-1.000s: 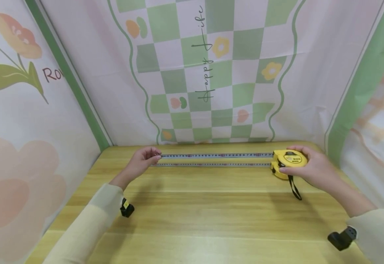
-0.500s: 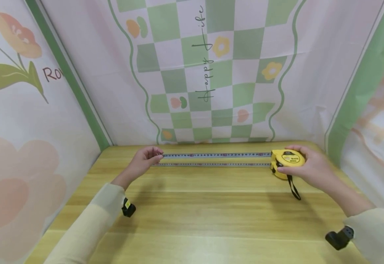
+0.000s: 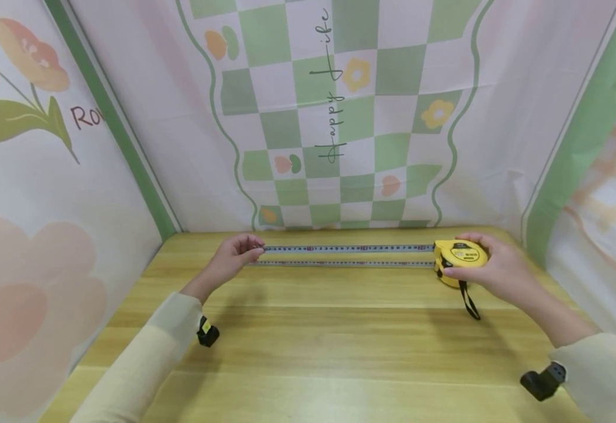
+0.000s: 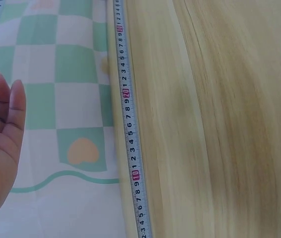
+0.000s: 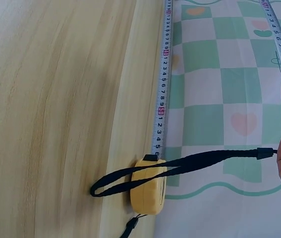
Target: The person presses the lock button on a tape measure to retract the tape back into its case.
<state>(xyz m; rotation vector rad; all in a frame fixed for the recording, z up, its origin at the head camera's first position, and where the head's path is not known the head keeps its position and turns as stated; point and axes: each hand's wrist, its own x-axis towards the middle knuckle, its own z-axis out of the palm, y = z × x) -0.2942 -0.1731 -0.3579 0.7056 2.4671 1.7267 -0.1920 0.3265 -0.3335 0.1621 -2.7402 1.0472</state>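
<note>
The held tape measure (image 3: 468, 254), a yellow one, is gripped by the right hand (image 3: 504, 273) just above the lying tape measure (image 5: 147, 201), which is borne by the desk (image 3: 329, 346); thumb and fingers are bent round it, parted only by its own width. Well to the left of the lying tape measure, the tip of the raised blade (image 3: 340, 248) is pinched by the left hand (image 3: 228, 258) between thumb and fingertips, with hardly any gap. The raised blade is stretched roughly parallel to the lying blade (image 4: 130, 134). The step in hand is judged to be the controlled holding of this drawn-out blade: the tip is best kept firmly pinched so that no snap-back is allowed, the blade kept straight and level, and the held strap (image 5: 200, 159), seen crossing in front of the lying tape measure, kept off both blades. Whether that strap touches the lying tape measure cannot be told. Two tape measures, two blades, two straps (the lying strap (image 5: 129, 229) is seen beside the lying tape measure), two hands and one desk are counted.
</note>
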